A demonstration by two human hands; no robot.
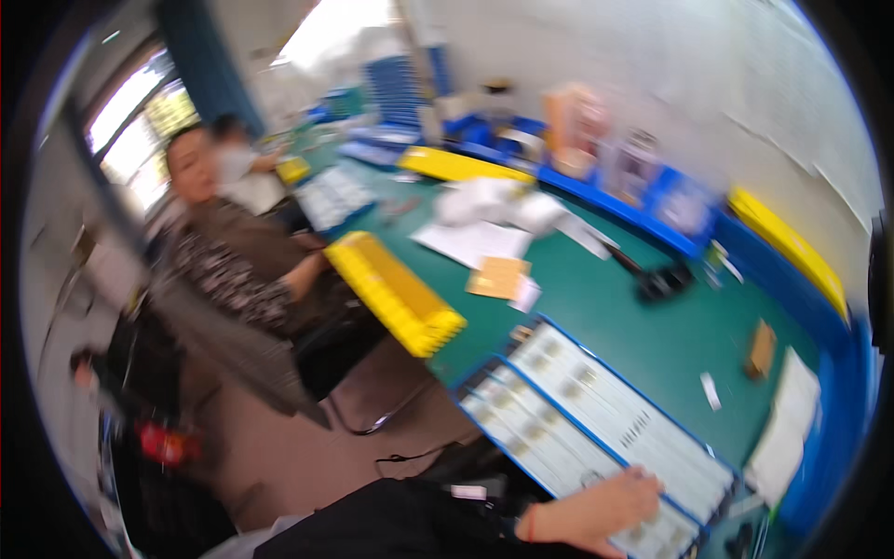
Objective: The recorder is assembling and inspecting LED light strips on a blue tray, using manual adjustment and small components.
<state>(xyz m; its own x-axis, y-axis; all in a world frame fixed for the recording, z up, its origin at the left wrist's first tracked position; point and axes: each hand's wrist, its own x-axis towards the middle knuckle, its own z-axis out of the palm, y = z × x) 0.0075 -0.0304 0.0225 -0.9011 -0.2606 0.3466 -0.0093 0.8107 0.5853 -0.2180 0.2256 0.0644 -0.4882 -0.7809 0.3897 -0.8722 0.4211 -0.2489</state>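
Note:
My left hand (596,511), with a thin red band at the wrist, reaches in from the lower edge. It lies palm down over the near part of a blue-framed tray (570,416) with pale panels. Its fingers look loosely bent and apart from the thumb, with no held object visible; blur hides the fingertips. Small roundish pieces (579,377) sit on the panels, and a row of small dark pieces (635,429) lies on the far panel. My right hand is out of view.
On the green table (596,289) are a yellow bin (396,293), white papers (475,244), an orange-yellow packet (500,277), a black tool (663,281) and a small brown block (761,349). Blue bins (675,224) line the wall. A seated person (237,252) is at the left.

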